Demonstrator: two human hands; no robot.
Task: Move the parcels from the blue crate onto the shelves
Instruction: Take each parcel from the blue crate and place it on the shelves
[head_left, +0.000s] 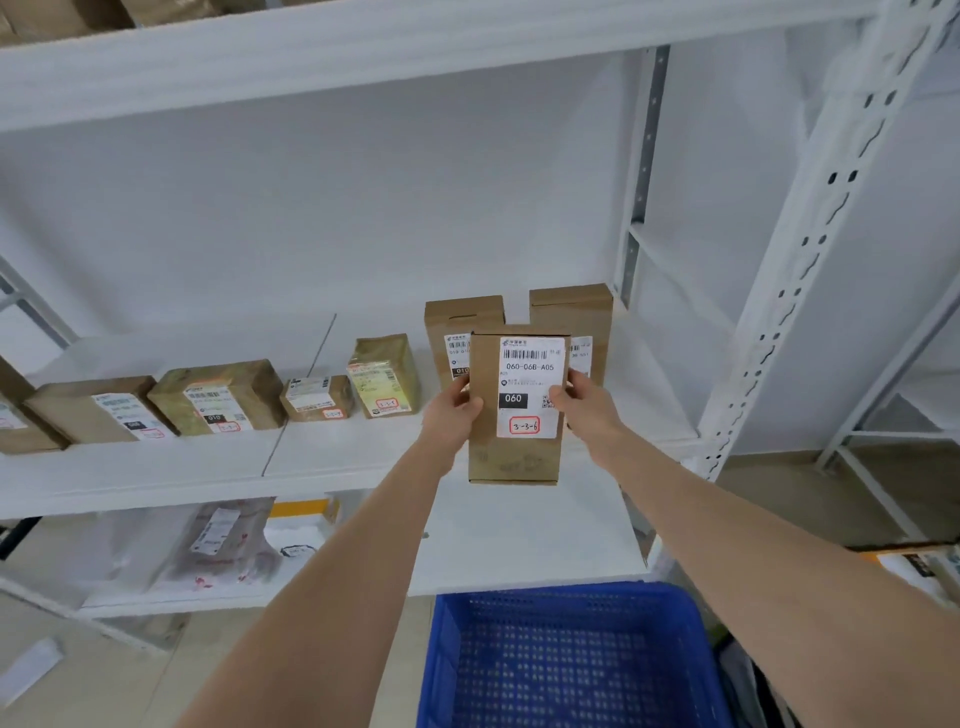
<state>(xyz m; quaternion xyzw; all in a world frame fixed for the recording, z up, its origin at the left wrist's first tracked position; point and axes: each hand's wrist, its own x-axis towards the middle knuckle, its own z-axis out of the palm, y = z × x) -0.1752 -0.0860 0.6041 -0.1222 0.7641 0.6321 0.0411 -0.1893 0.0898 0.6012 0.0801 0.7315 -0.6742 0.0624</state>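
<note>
Nearest us, below and in front of the middle shelf (332, 460), sits the blue crate (566, 590), only its rim and mesh showing. Our forearms reach up over it toward that shelf. The left hand (451, 410) and the right hand (587, 402) hold the parcel (514, 457), a tall brown box, upright between them just in front of the shelf's front edge. Its label faces us, with 3-3-6 handwritten in a red frame. The left thumb (470, 404) presses on the box's front near its left edge, with the other fingers wrapped behind. The right thumb (560, 397) lies on the label's right edge, the rest curled behind, so both hands are clamped on the parcel. We judge this the placing step: the parcel is out of the crate and not yet on the shelf. Behind it, toward the shelf's right end, a left upright box (463, 319) and a right upright box (571, 312) stand side by side. Further left along the shelf lies a row of smaller parcels (218, 395). The next move, we think, calls for carrying the parcel over the edge and lowering its base flat onto the board without tipping those two. Both grips can then let go.
</note>
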